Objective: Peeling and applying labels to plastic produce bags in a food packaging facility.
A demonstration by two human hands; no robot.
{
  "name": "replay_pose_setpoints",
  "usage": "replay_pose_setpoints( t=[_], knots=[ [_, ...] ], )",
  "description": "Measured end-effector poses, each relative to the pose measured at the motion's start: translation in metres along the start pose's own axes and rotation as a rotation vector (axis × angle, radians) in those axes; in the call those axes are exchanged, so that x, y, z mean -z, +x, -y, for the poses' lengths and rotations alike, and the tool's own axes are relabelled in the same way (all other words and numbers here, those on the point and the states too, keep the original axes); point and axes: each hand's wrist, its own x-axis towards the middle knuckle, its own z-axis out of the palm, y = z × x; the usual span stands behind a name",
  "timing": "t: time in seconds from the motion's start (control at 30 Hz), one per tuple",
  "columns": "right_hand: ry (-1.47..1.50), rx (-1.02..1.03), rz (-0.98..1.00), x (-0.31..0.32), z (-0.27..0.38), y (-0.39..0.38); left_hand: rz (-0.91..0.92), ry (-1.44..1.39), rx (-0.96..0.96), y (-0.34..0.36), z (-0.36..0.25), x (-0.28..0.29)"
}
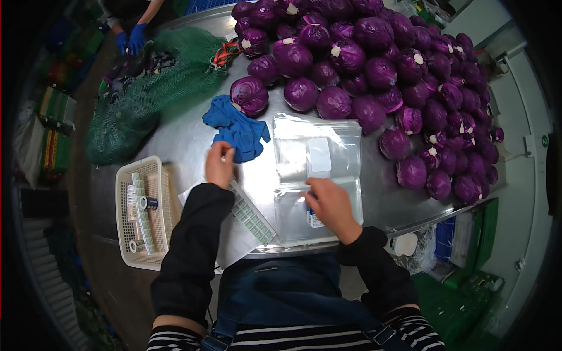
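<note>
My left hand [219, 167] is above the sheets of small green-and-white stickers [250, 213], just short of a crumpled blue cloth [237, 130]. Its fingers are bent together in a pinch; whatever is between them is too small to make out. Over a stack of clear plastic bags [293, 219] hovers or rests my right hand [335, 207], thumb and forefinger apart with nothing visible in them. A white label [319, 155] lies on the upper part of the stack. Another label [314, 220], blue and white, shows partly beneath my right hand.
Red cabbages [374, 73] are heaped across the far and right side of the metal table [193, 137]. A cream basket [122, 216] with sticker rolls stands at left. Behind it lies a green mesh sack [170, 82]; a co-worker's blue-gloved hands [137, 38] are beyond.
</note>
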Motion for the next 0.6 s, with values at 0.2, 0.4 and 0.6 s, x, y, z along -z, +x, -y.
replay_pose_setpoints(
  t=[0.2,0.4,0.6],
  knots=[
    [0.44,-0.238,0.341,-0.097,0.009,0.002,0.477,-0.133,0.406,-0.005,0.067,0.065],
    [0.439,-0.159,0.247,-0.172,0.036,0.053,0.473,-0.456,0.355,-0.011,0.007,0.077],
    [0.466,-0.126,0.161,-0.185,0.062,0.06,0.47,-0.46,0.296,-0.016,-0.023,0.104]
  ],
)
